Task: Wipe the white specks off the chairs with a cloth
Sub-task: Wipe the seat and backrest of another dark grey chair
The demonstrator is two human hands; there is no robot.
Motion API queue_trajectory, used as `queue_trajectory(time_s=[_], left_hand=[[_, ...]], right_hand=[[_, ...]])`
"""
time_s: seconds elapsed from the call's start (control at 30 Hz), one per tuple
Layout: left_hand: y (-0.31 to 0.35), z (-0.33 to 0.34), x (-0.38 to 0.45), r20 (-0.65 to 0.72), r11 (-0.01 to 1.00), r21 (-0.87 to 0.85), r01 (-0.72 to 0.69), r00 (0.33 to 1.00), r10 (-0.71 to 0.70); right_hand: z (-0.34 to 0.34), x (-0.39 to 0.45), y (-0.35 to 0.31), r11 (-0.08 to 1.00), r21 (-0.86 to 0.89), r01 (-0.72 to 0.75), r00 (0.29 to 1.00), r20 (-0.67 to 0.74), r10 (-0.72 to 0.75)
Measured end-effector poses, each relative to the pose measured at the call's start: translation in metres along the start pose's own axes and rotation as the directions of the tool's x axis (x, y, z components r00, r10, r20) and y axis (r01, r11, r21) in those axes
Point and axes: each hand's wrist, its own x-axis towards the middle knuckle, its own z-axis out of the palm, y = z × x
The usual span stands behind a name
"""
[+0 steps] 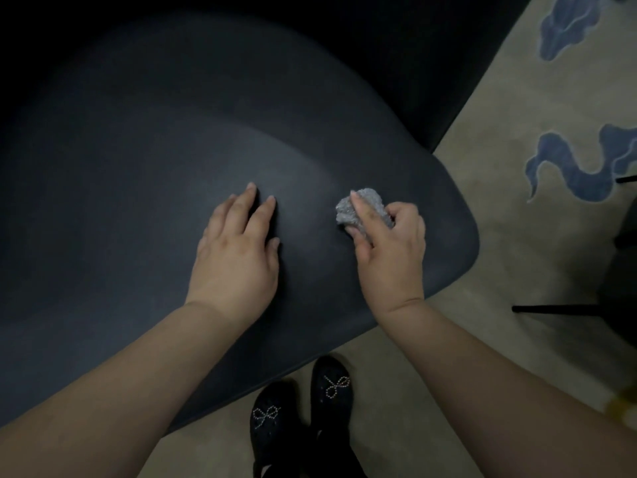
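A dark blue-grey chair seat [144,188] fills the left and middle of the view. My left hand [238,246] lies flat on the seat with fingers straight and spread. To its right, my right hand [389,246] grips a crumpled grey cloth [358,207] and holds it against the seat near the right front corner. No white specks show on the dim seat surface.
Beige carpet with blue cloud patterns [565,167] lies to the right. Thin black legs of other furniture [551,308] jut in at the right edge. My two black shoes [310,408] stand just below the seat's front edge. A dark backrest [396,63] rises behind.
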Motion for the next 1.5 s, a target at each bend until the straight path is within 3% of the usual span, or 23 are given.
queue_trajectory(time_s=[0.27, 0.4, 0.43, 0.53, 0.63, 0.7, 0.8, 0.9, 0.93, 1.0, 1.07, 1.13, 1.2, 1.3, 1.43, 1.5], left_hand=[[0.031, 0.010, 0.031, 0.021, 0.999, 0.018, -0.050, 0.999, 0.049], [0.033, 0.013, 0.034, 0.016, 0.998, 0.030, -0.052, 0.999, 0.051], [0.034, 0.013, 0.034, 0.015, 0.998, 0.031, -0.051, 0.999, 0.050], [0.034, 0.014, 0.034, -0.001, 0.999, 0.023, -0.046, 0.999, 0.046], [0.033, 0.012, 0.035, -0.006, 0.999, 0.018, -0.041, 0.999, 0.041], [0.031, 0.009, 0.037, -0.002, 0.999, 0.025, -0.023, 1.000, 0.023], [0.025, 0.001, 0.040, 0.020, 0.999, 0.035, 0.021, 1.000, -0.021], [0.022, -0.008, 0.046, 0.031, 0.998, 0.054, 0.044, 0.998, -0.046], [0.021, -0.010, 0.047, 0.036, 0.997, 0.055, 0.053, 0.998, -0.055], [0.019, -0.014, 0.050, 0.045, 0.996, 0.060, 0.064, 0.997, -0.066], [0.014, -0.018, 0.054, 0.035, 0.996, 0.064, 0.061, 0.997, -0.064], [0.007, -0.021, 0.057, 0.018, 0.996, 0.065, 0.057, 0.998, -0.058], [-0.002, -0.022, 0.062, 0.004, 0.996, 0.063, 0.067, 0.998, -0.067], [-0.012, -0.021, 0.071, -0.006, 0.997, 0.035, 0.071, 0.997, -0.070], [-0.016, -0.023, 0.093, -0.013, 1.000, 0.018, 0.022, 1.000, -0.022], [-0.020, -0.026, 0.103, -0.010, 1.000, 0.010, 0.012, 1.000, -0.012]], right_hand=[[-0.022, 0.034, 0.058, 0.972, 0.019, -0.236, 0.959, -0.157, 0.236], [-0.011, 0.057, 0.047, 0.905, 0.185, -0.383, 0.895, -0.167, 0.413], [-0.008, 0.058, 0.038, 0.912, 0.187, -0.365, 0.913, -0.122, 0.390], [0.002, 0.040, 0.004, 0.991, 0.119, -0.063, 0.998, 0.008, 0.062], [0.002, 0.026, 0.005, 0.995, 0.029, 0.094, 0.991, 0.092, -0.096], [-0.003, 0.034, 0.025, 1.000, -0.004, 0.027, 0.999, 0.045, -0.027], [-0.007, 0.060, 0.051, 0.974, 0.000, -0.225, 0.963, -0.154, 0.222], [-0.001, 0.069, 0.038, 0.962, 0.064, -0.264, 0.954, -0.130, 0.271], [-0.001, 0.067, 0.024, 0.948, 0.149, -0.280, 0.955, -0.055, 0.290], [0.002, 0.059, -0.001, 0.980, 0.138, -0.146, 0.987, 0.092, 0.134], [0.008, 0.064, -0.002, 0.987, 0.124, -0.098, 0.991, 0.105, 0.085], [0.009, 0.077, 0.005, 0.939, 0.207, -0.275, 0.961, 0.035, 0.274], [0.010, 0.094, 0.008, 0.818, 0.328, -0.472, 0.867, 0.002, 0.499], [0.022, 0.110, 0.001, 0.872, 0.237, -0.429, 0.887, -0.070, 0.455], [0.033, 0.131, -0.007, 0.776, 0.285, -0.562, 0.781, -0.125, 0.612], [0.036, 0.133, -0.011, 0.819, 0.199, -0.538, 0.821, -0.099, 0.563]])
